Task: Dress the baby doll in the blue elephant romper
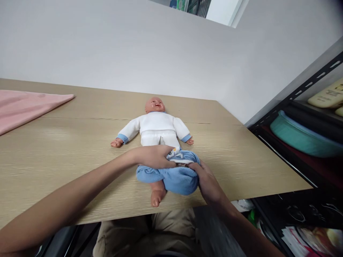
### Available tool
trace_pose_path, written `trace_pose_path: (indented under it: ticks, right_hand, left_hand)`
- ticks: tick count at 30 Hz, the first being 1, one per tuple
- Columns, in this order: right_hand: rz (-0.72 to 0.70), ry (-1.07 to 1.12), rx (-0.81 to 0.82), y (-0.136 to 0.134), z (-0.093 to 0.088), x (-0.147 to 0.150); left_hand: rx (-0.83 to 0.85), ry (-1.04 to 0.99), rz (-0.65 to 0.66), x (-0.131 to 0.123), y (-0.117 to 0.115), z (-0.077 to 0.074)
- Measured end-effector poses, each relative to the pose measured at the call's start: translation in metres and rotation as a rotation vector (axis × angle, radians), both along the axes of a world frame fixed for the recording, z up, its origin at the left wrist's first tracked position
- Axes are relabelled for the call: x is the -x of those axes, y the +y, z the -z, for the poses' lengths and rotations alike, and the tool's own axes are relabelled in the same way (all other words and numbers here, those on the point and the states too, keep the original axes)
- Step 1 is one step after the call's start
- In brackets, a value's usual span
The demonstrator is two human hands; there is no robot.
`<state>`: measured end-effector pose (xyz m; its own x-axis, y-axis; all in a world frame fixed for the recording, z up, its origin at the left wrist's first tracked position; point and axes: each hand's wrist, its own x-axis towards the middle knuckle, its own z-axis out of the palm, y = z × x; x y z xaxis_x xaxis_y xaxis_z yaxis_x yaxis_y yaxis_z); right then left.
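Note:
A baby doll (pixel 157 123) lies on its back on the table, head toward the wall, in a white long-sleeved top with blue cuffs and white lower wear. Over its legs is a bunched blue fleece garment (pixel 182 180) with a white printed patch; its exact kind is unclear. One bare doll foot (pixel 157 195) sticks out below it; the other is hidden. My left hand (pixel 158 156) reaches across the doll's legs and grips the garment's upper edge, fingers partly hidden. On the right side, my right hand (pixel 205 176) is closed on the same opening, thumb on top.
A pink cloth (pixel 24 107) lies at the table's far left. The wooden table (pixel 80 157) ends near my lap and meets a white wall at the back. On the right, a black shelf holds a teal basin (pixel 305 137) and a cream-coloured bottle (pixel 328 94).

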<state>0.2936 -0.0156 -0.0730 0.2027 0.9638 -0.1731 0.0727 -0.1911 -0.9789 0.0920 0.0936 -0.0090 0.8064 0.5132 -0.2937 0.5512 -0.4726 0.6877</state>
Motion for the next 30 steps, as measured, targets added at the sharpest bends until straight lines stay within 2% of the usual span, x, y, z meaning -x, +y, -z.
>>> trace_pose_path:
  ticks: [5,9,11,13,17,20,22,25,26,28,30]
  right_hand:
    - [-0.145,-0.331,-0.113,-0.006,0.001,-0.003]
    - [-0.247,-0.707,-0.07,-0.016,-0.013,-0.001]
    - [-0.271,-0.809,-0.057,-0.02,-0.02,0.001]
    - [-0.307,-0.778,-0.042,-0.024,-0.025,0.004]
    - [-0.362,-0.481,0.053,-0.032,-0.019,0.01]
    - [-0.279,-0.428,0.016,-0.042,-0.003,0.014]
    - [-0.155,-0.56,-0.171,-0.048,0.012,0.015]
    - [0.058,-0.871,-0.53,-0.055,0.032,0.015]
    - [0.119,-0.954,-0.599,-0.057,0.037,0.015]
    - [0.204,-1.021,-0.626,-0.058,0.044,0.016]
    - [0.213,-0.936,-0.581,-0.059,0.047,0.016]
  left_hand:
    - [-0.156,0.052,0.078,-0.001,-0.008,0.008]
    - [-0.336,0.06,0.057,-0.005,-0.016,0.016]
    - [-0.399,0.048,0.054,-0.007,-0.021,0.019]
    - [-0.413,0.052,0.05,-0.009,-0.024,0.021]
    - [-0.422,0.093,0.069,-0.01,-0.027,0.021]
    - [-0.419,0.112,0.085,-0.009,-0.028,0.02]
    - [-0.402,0.123,0.087,-0.009,-0.027,0.021]
    - [-0.402,0.116,0.081,-0.009,-0.027,0.026]
    - [-0.408,0.099,0.073,-0.009,-0.027,0.028]
    - [-0.412,0.054,0.045,-0.009,-0.028,0.032]
    - [-0.389,0.011,0.02,-0.01,-0.028,0.035]
